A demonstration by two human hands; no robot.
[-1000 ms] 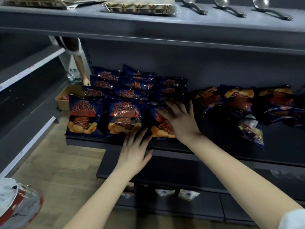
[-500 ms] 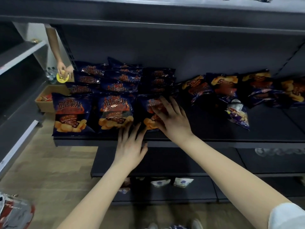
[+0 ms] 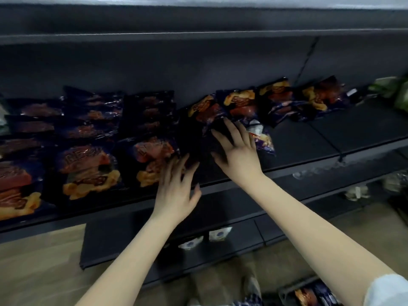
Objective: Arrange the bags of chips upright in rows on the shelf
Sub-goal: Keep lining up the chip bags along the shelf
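Both hands are out over the shelf (image 3: 331, 133), fingers spread, gripping nothing. The left hand (image 3: 176, 191) hovers at the front lip beside the front bag (image 3: 152, 160), and the right hand (image 3: 238, 151) reaches flat toward the loose bags (image 3: 240, 102) slumped by the back wall; I can't tell whether it touches one. The danger, I'd say, is a careless sweep toppling the ranked rows (image 3: 88, 171) at left, or nudging the small purple packet (image 3: 262, 140) off the edge. It's slick foil on dark, smooth shelving, in a dim aisle with a pale wood-look floor (image 3: 33, 261) below.
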